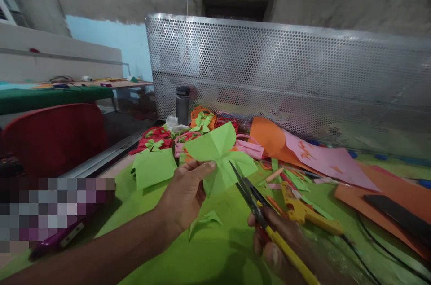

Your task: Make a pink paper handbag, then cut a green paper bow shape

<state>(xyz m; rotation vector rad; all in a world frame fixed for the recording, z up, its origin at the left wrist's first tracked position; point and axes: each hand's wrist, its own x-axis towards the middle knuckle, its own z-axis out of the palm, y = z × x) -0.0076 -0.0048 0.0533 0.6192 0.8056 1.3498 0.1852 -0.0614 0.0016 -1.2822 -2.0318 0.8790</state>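
Observation:
Between the thumb and fingers of my left hand is a light green paper cutout with rounded petals and creases meeting at its middle. My right hand is closed around scissors with yellow-and-black handles. Their dark blades are parted, and the tips point up at the cutout's right side; whether they touch it I cannot tell. Below the cutout, a small green paper scrap lies on the green table surface. A folded green paper piece sits left of my left hand.
A yellow glue gun with a cord lies to the right, near paper strips. Orange paper and pink paper rest behind it. Small paper bags and a dark bottle stand before a perforated metal panel.

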